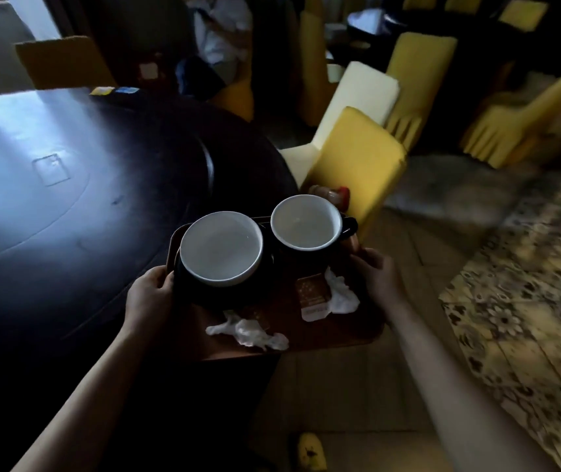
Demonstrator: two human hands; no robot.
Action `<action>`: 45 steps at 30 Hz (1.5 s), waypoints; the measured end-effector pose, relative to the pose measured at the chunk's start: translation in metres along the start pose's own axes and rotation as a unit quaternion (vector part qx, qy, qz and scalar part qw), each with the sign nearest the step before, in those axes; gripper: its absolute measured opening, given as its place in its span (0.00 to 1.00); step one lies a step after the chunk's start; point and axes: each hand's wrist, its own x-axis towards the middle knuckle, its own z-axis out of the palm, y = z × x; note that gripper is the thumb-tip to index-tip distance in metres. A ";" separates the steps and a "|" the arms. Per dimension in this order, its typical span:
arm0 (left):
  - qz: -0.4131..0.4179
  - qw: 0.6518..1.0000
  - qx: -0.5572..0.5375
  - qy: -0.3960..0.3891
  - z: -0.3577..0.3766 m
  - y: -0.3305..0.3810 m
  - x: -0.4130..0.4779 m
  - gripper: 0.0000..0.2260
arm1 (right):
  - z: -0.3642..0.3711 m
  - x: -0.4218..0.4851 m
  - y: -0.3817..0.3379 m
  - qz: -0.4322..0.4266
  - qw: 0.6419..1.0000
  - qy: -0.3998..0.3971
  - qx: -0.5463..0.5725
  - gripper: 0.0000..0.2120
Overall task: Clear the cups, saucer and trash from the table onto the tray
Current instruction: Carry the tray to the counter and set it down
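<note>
A brown tray [350, 335] is held off the edge of the dark round table [68, 216]. My left hand [148, 294] grips its left rim and my right hand [378, 277] grips its right rim. On the tray a wide cup with a white inside [221, 252] sits on a dark saucer [238, 298]. A black mug with a white inside [306, 221] stands to its right, handle pointing right. Two crumpled white napkins [248, 330] [342, 294] and a brown-and-white packet [313, 296] lie near the tray's front.
A yellow-covered chair [357, 165] stands just beyond the tray, with a small brown bottle with a red cap [332, 194] behind the mug. More yellow and cream chairs stand behind it. A person in white sits at the far side. Patterned carpet covers the floor to the right.
</note>
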 end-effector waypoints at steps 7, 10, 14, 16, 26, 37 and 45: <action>0.073 0.991 0.030 -0.106 0.047 0.035 -0.010 0.09 | -0.063 -0.068 0.016 0.022 0.986 0.162 -0.036 0.05; 0.115 0.981 0.038 -0.150 0.077 0.059 -0.027 0.09 | -0.098 -0.101 0.019 0.033 0.973 0.221 -0.050 0.11; 0.159 0.965 0.048 -0.204 0.120 0.093 -0.062 0.10 | -0.148 -0.151 0.026 0.046 0.953 0.293 -0.064 0.06; 0.175 0.956 0.043 -0.232 0.144 0.111 -0.082 0.10 | -0.174 -0.177 0.030 0.059 0.940 0.330 -0.071 0.05; 0.283 0.896 0.060 -0.335 0.267 0.201 -0.235 0.13 | -0.320 -0.318 0.063 0.096 0.877 0.468 -0.050 0.17; 0.406 0.792 0.044 -0.454 0.384 0.273 -0.414 0.10 | -0.443 -0.472 0.082 0.148 0.777 0.608 -0.057 0.11; 0.425 0.707 0.044 -0.564 0.452 0.324 -0.531 0.16 | -0.500 -0.552 0.096 0.186 0.704 0.685 -0.026 0.11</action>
